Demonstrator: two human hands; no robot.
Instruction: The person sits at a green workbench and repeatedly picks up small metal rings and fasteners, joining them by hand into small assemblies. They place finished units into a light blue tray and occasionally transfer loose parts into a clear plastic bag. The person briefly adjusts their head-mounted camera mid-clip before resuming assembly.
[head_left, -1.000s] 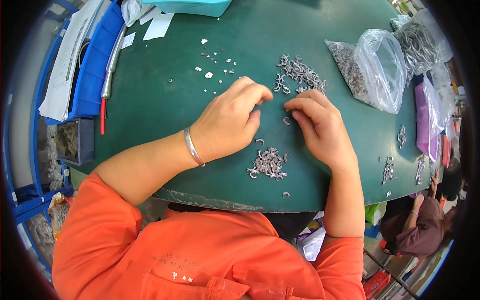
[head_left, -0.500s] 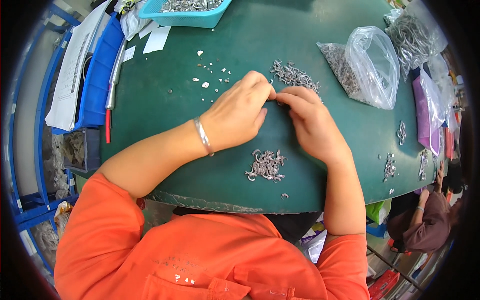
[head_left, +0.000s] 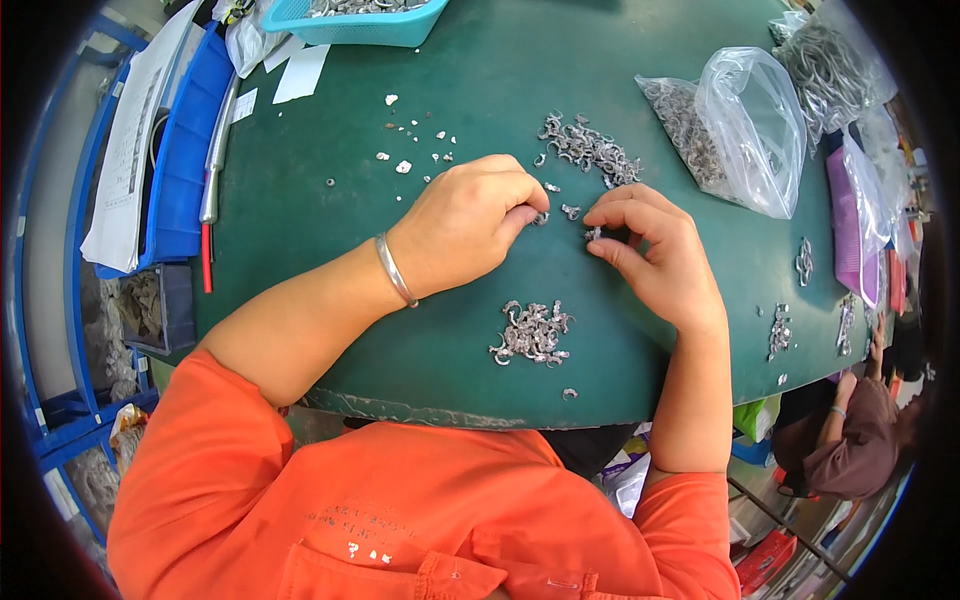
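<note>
My left hand [head_left: 462, 222], with a silver bangle [head_left: 393, 270] on its wrist, pinches a small curved metal piece [head_left: 541, 218] between thumb and fingertips. Another such piece [head_left: 593, 234] is held between the thumb and index finger of my right hand [head_left: 655, 245]. Between the hands a loose metal piece [head_left: 571, 212] lies on the green tabletop [head_left: 440, 365]. Just beyond them spreads a pile of grey curved metal pieces [head_left: 592, 150]. A second, shinier pile [head_left: 531, 332] lies nearer my body, with a single piece [head_left: 569, 393] by the table's front edge.
At the far left stand a turquoise basket [head_left: 410, 30] of metal parts and a blue tray [head_left: 188, 170] with papers. White crumbs [head_left: 403, 167] dot the table. An open plastic bag [head_left: 745, 130] of pieces lies at right, near a purple basket [head_left: 848, 225]. A person [head_left: 850, 450] sits beyond.
My hands, close together before, have moved apart, the right one going right and slightly down. Small metal pieces now show at the fingertips and on the table between them.
</note>
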